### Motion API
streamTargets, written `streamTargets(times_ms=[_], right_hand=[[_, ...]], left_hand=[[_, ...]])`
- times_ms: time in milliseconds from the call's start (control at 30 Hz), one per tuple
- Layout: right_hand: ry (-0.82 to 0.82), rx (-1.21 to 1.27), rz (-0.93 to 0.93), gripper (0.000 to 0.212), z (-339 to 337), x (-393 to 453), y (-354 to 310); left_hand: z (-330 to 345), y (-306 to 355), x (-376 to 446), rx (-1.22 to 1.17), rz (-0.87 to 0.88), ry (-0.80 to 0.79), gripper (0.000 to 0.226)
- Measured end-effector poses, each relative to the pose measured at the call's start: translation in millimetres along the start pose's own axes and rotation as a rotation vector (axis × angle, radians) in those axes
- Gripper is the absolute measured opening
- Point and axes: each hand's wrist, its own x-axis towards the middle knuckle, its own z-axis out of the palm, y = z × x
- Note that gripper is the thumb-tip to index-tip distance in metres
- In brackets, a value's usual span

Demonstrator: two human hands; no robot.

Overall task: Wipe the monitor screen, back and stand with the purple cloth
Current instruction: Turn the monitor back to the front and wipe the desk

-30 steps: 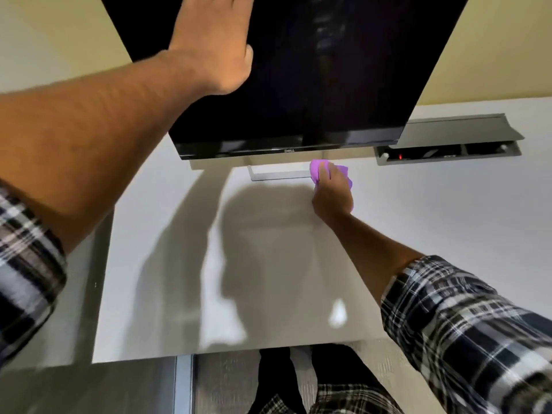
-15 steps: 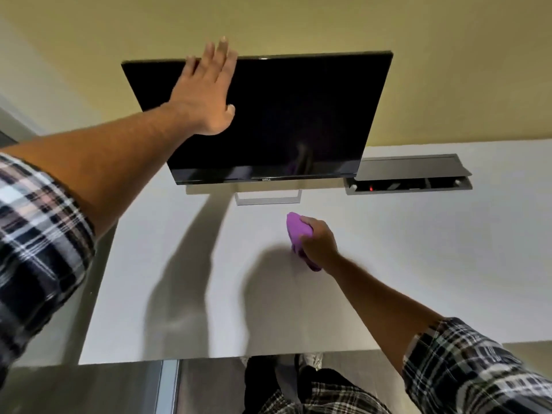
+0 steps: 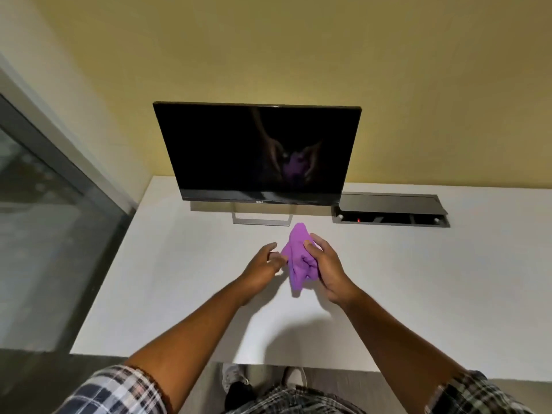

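Observation:
A black monitor [image 3: 257, 150] stands at the back of the white desk [image 3: 418, 279] on a thin silver frame stand [image 3: 262, 220]. Its dark screen mirrors both hands and the cloth. My right hand [image 3: 327, 268] grips the bunched purple cloth [image 3: 297, 258] above the desk, in front of the stand. My left hand [image 3: 263, 262] is just left of the cloth, fingers loosely curled, fingertips at the cloth's edge; whether they pinch it I cannot tell. The monitor's back is hidden.
An open grey cable box [image 3: 389, 210] with a red light is sunk into the desk right of the monitor. A yellow wall [image 3: 298, 49] rises behind. A glass panel [image 3: 38, 222] borders the desk's left side. My feet [image 3: 236, 380] show below the front edge.
My left hand left the monitor's top edge and came down beside the cloth. My right hand drew the cloth back from the stand toward me. The view pulled back from the monitor.

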Motion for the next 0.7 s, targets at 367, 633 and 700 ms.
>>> streamTargets(times_ms=[367,633,700], right_hand=[[-0.228,-0.291,-0.09,0.057,-6.7,-36.2,2.9],[0.132,-0.606,-0.221,0.007,-20.4,-35.9,-4.5],[0.12,-0.477,-0.201,0.006,-26.3,-34.4,-4.9]], left_hand=[[21.7,2.4,-51.4,0.138,0.247,0.139,0.036],[-12.6,-15.1,-48.9,0.332,0.161,0.307,0.016],[-22.1,-13.8,-51.0,0.167,0.109,0.267,0.017]])
